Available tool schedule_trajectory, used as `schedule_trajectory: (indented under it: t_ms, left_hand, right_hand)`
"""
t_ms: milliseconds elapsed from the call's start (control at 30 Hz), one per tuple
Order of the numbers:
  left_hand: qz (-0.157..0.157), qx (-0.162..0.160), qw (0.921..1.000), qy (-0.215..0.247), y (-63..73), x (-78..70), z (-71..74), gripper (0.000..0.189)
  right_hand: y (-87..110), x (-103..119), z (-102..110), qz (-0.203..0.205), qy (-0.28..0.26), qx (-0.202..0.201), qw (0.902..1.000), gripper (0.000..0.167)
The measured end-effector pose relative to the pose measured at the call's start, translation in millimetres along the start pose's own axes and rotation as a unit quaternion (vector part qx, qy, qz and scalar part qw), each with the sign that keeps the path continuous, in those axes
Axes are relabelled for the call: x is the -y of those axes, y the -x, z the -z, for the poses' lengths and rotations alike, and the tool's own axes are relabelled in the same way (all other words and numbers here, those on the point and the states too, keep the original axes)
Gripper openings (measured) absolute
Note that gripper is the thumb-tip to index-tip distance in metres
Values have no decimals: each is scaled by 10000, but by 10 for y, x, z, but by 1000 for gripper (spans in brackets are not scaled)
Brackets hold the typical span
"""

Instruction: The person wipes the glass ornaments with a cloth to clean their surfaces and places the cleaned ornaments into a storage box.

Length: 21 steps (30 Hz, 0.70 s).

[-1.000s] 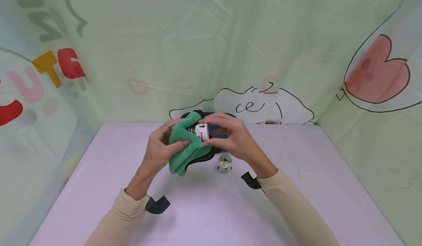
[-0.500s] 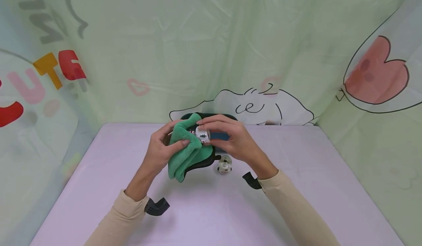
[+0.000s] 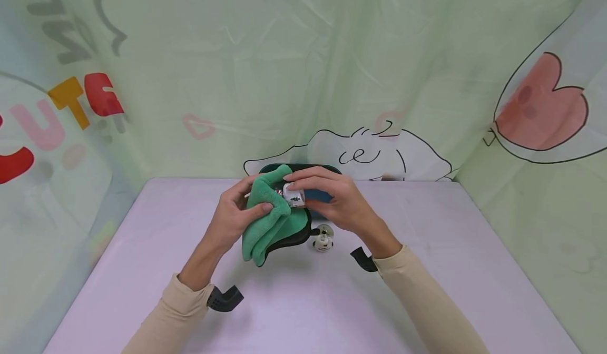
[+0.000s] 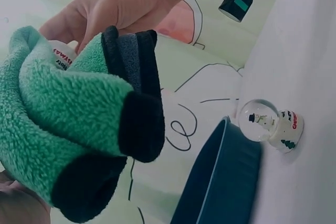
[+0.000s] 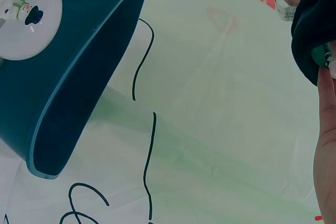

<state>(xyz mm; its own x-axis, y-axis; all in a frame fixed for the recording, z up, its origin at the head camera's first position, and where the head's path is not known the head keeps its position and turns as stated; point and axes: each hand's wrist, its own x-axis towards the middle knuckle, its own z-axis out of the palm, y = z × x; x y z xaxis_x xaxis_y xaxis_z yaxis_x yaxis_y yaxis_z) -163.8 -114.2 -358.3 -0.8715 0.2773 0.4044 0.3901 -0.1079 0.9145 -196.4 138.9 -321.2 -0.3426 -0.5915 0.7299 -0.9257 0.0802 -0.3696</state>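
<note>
A green plush cloth point(image 3: 267, 230) with a dark border hangs in folds from my left hand point(image 3: 227, 214), which grips it with the thumb on the near side. My right hand point(image 3: 343, 201) pinches the white base of a snow globe point(image 3: 294, 197), printed with a small tree. The globe's other end is tucked into the cloth and mostly hidden. In the left wrist view, red lettering shows on this base between the folds. A second snow globe point(image 4: 270, 124) with a snowman inside stands upright on the table, below the hands.
Behind the hands sits a blue basin point(image 4: 239, 177) with a dark inside. The pale lilac table point(image 3: 303, 301) backs onto a light green curtain point(image 3: 227, 80) with printed drawings. A black camera mount point(image 3: 225, 297) juts from the left wrist.
Right hand has turned the snow globe's base within the cloth, bringing the tree print into view in place of the lettering. The hands and cloth have dropped slightly.
</note>
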Motion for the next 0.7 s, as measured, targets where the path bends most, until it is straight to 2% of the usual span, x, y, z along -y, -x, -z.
schedule_trajectory:
  t_ms: [200,367,567,700]
  left_hand:
    - [-84,-153,9998,67,-2,11,-17,54]
    - [-269,-221,9994,58,8,38,-11,52]
    - [-405,-285,9988,6,7,32,-10,55]
    - [-452,-335,9984,-24,10,20,-10,56]
  right_hand:
    - [-12,21,-24,-275,-36,-68,9996,47]
    - [-10,43,-53,-643,-357,-127,9972,49]
    - [3,84,-76,-1295,-906,-221,9872,52]
    - [4,102,-84,-1696,-930,-219,9809,50]
